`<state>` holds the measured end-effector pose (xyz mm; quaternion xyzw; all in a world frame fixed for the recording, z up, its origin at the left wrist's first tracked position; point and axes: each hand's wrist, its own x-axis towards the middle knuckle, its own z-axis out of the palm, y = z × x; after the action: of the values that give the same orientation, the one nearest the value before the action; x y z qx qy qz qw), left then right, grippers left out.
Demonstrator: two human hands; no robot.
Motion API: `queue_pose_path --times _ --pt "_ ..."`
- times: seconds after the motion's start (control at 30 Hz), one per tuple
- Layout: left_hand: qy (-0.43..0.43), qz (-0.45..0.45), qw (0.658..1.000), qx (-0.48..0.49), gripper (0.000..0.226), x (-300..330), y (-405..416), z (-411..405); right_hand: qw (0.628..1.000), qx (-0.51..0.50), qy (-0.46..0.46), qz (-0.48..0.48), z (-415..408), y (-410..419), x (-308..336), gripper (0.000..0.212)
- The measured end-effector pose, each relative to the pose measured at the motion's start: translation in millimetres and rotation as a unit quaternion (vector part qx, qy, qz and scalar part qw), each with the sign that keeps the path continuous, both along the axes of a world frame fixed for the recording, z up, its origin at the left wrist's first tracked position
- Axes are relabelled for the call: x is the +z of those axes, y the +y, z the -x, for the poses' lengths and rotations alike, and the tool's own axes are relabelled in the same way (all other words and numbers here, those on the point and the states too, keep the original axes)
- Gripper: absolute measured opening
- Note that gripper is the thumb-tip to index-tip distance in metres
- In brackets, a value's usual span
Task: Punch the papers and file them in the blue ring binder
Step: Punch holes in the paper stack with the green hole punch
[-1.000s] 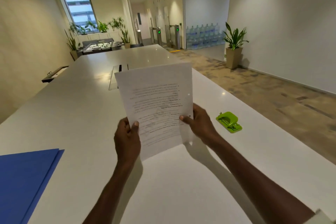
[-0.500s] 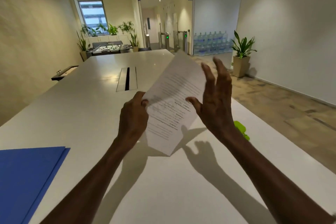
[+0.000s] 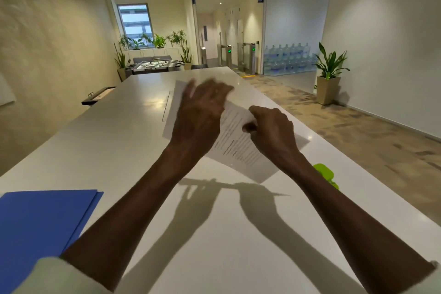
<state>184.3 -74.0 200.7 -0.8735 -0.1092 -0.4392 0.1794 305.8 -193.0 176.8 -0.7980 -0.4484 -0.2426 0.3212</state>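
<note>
Pinching the printed white sheets of paper (image 3: pixel 238 148) near their right side, the right hand (image 3: pixel 272 130) has its thumb curled on top of the page and its fingers tucked underneath, so the papers hang in the air above the long white table (image 3: pixel 114 141), tilted, with one corner pointing down toward the person. The left hand (image 3: pixel 200 114) lies over the left part of the same sheets with its fingers spread and blurred by motion; whether it grips the paper or only rests against it cannot be told. A grey unprinted back of a sheet shows beyond the left hand's fingers.

Just beside the right forearm, partly hidden by it, a lime-green plastic hole punch (image 3: pixel 325 174) sits on the tabletop near the right edge. Well apart from the papers, at the near left of the table, the blue ring binder (image 3: pixel 40 229) lies flat and closed. Pale sleeves (image 3: pixel 55 277) cover both arms near the lower edge of the view. Beyond the table, a potted green plant (image 3: pixel 330 71) stands against the right wall.
</note>
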Motion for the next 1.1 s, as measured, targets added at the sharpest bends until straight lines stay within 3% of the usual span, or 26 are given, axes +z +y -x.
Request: queue_pose_path --times 0.07,0.1,0.17,0.23,0.27,0.3,0.4,0.53,0.7,0.83,0.93,1.1 --pt "-0.15 0.085 0.985 0.006 0.068 -9.8 2.1 10.9 0.996 0.0 0.088 -0.029 -9.7 -0.7 -5.2 0.009" --pt "-0.223 0.169 0.96 0.006 0.074 -16.7 0.6 16.0 0.989 0.011 0.138 -0.052 -14.0 -1.7 -7.2 0.013" --pt "-0.29 0.409 0.865 -0.01 0.083 -30.9 -3.3 21.3 0.958 0.059 0.253 -0.117 -18.9 -3.2 -11.5 0.018" --pt "-0.26 0.608 0.748 -0.046 0.08 -47.7 -1.5 21.0 0.908 0.113 0.358 -0.183 -14.2 -4.5 -16.8 0.025" --pt "-0.239 0.656 0.713 -0.062 0.071 -56.0 0.3 20.4 0.886 0.134 0.392 -0.21 -10.4 -4.3 -20.3 0.027" --pt "-0.222 0.665 0.71 -0.065 0.057 -62.3 1.8 20.4 0.869 0.149 0.412 -0.231 -6.2 -3.9 -24.1 0.028" --pt "-0.229 0.593 0.771 -0.037 0.025 -68.5 2.5 22.7 0.835 0.178 0.441 -0.277 4.7 -3.6 -33.8 0.023" --pt "-0.233 0.571 0.787 -0.013 0.021 -90.0 -0.3 32.7 0.816 0.196 0.469 -0.276 14.9 -3.2 -65.4 0.024" --pt "-0.204 0.613 0.762 0.039 0.019 -147.9 -7.3 45.1 0.824 0.157 0.507 -0.2 34.1 -3.2 -137.0 0.025" --pt "-0.205 0.611 0.762 0.057 0.018 -143.7 -5.2 54.4 0.85 0.145 0.476 -0.173 37.0 -2.6 -134.8 0.029" --pt "-0.156 0.621 0.763 0.094 0.022 -144.8 3.6 67.6 0.852 0.139 0.488 -0.131 41.3 -1.4 -130.9 0.036" --pt "-0.055 0.66 0.732 0.157 0.018 -166.1 8.8 99.3 0.856 0.081 0.511 -0.012 62.7 0.3 -156.2 0.039"
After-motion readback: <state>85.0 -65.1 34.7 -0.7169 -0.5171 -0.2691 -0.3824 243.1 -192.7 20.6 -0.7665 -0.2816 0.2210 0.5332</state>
